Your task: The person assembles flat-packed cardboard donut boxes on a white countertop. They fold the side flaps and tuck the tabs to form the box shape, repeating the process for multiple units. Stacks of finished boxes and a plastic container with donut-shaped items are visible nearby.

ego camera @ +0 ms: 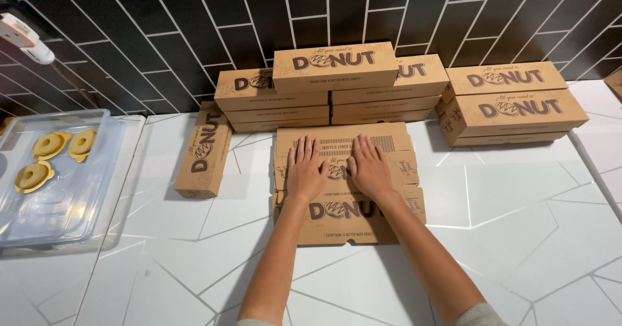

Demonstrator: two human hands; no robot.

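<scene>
head view: both hands lie flat on the unfolded cardboard box [346,190], left hand [304,170] & right hand [370,169] side by side, fingers spread, gripping nothing. box sits on the white surface [505,235], just in front of the stacked boxes [337,86]. prob best to press evenly along the creases, keeping the edges square.

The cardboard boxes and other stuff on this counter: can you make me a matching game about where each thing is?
Things:
1. flat box
2. box on its side
3. yellow rings
4. white gadget

Places:
A. on the dark tiled wall, top left
B. in the clear tray
C. alone, left of the hands
D. under the left hand and right hand

Pairs: 1-D, 2-C, 3-B, 4-A
</scene>
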